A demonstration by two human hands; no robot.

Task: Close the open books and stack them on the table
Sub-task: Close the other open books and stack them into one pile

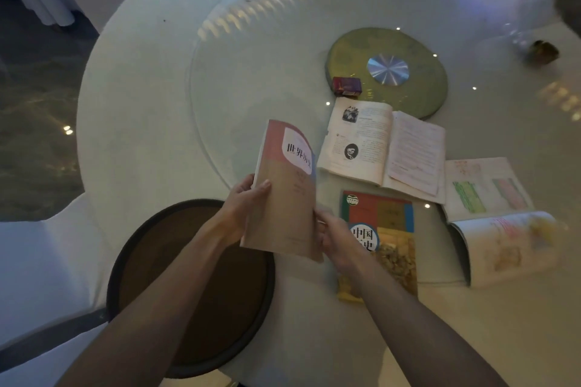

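Observation:
I hold a closed pink and tan book (284, 195) above the near edge of the table, cover up. My left hand (243, 207) grips its left edge and my right hand (338, 239) grips its lower right corner. To the right, a closed book with a red, green and yellow cover (390, 229) lies flat on the table, partly under my right wrist. Behind it an open book with black-and-white portraits (371, 141) lies face up. At the far right lies another open book with coloured pages (493, 214).
The round white table (141, 104) carries a glass turntable (251, 66) with a green disc (408, 50) at its hub. A small red box (346, 86) sits beside the disc. A dark round stool (195, 286) stands below the table's near edge.

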